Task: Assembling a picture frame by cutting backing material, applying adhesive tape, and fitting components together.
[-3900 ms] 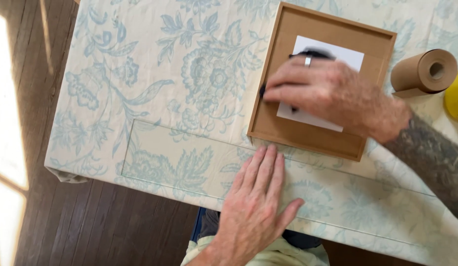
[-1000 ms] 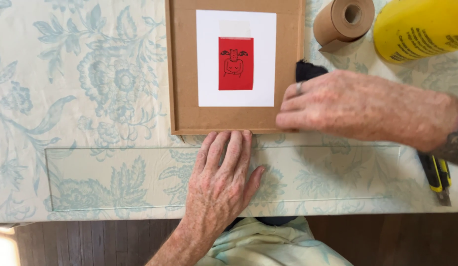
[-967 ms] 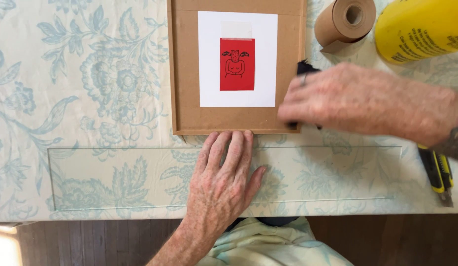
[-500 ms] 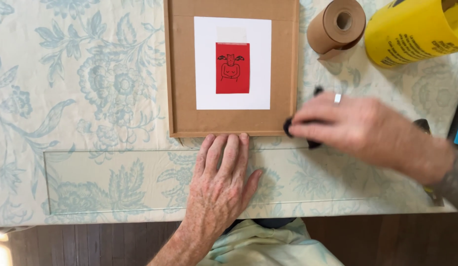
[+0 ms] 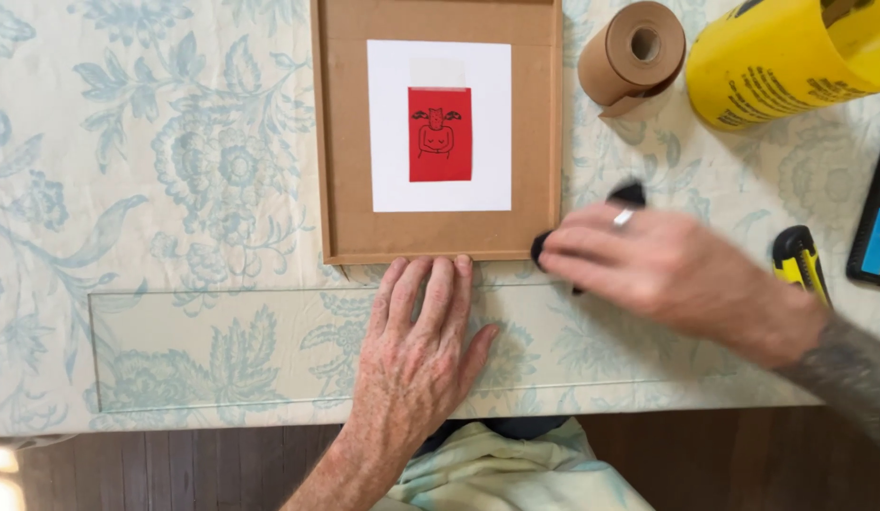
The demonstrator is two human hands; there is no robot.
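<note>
Two hands at the brown frame [image 5: 438,132]. Left hand [image 5: 416,355] spread flat on the floral cloth [image 5: 175,189], fingertips touching the frame's near edge. Right hand [image 5: 677,279] blurred, closed around a small black object [image 5: 629,194] beside the frame's corner.

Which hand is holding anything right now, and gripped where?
The right hand grips a small black tool; fingers cover its middle, both ends poke out. What it is cannot be told. The left hand holds nothing, resting flat on the glass sheet.
</note>
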